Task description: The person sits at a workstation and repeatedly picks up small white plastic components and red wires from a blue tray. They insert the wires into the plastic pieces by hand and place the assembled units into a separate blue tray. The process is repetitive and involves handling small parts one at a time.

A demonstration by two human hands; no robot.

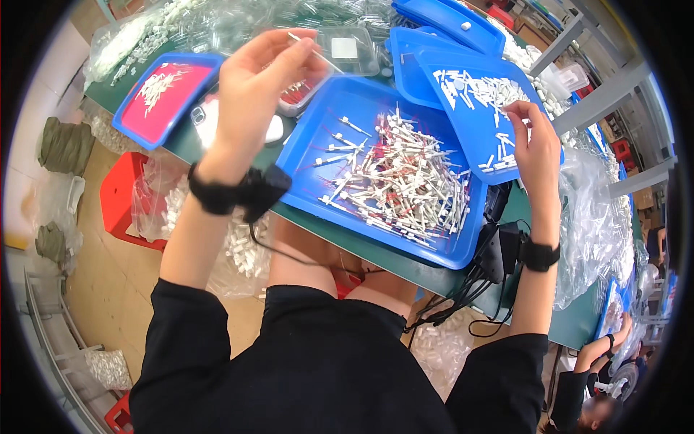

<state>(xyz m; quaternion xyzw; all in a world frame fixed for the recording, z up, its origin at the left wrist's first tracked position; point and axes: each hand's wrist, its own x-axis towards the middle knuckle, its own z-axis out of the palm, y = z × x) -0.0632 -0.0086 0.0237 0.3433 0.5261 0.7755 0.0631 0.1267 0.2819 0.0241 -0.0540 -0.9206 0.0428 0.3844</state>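
Note:
My left hand (pixel 253 90) is raised above the far side of the table, its thumb and fingers pinching a thin white stick (pixel 327 62). Below it sits a small clear box (pixel 293 108) with red-and-white pieces. My right hand (pixel 533 141) is over the right part of a blue tray (pixel 470 134) of small white tubes (pixel 477 88). Its fingertips are drawn together near the tubes; what they hold, if anything, is too small to make out. Between my hands a larger blue tray (pixel 307 163) contains a heap of white sticks (pixel 405 181) with thin red wires.
At the left lies a blue-rimmed tray with a pink bottom (pixel 163 119) and white pieces. A white phone (pixel 206 121) rests beside it. Stacked blue trays (pixel 452 22) and plastic bags (pixel 589 217) crowd the right. Black cables (pixel 463 289) hang by the table edge. A co-worker's arm (pixel 600 351) shows lower right.

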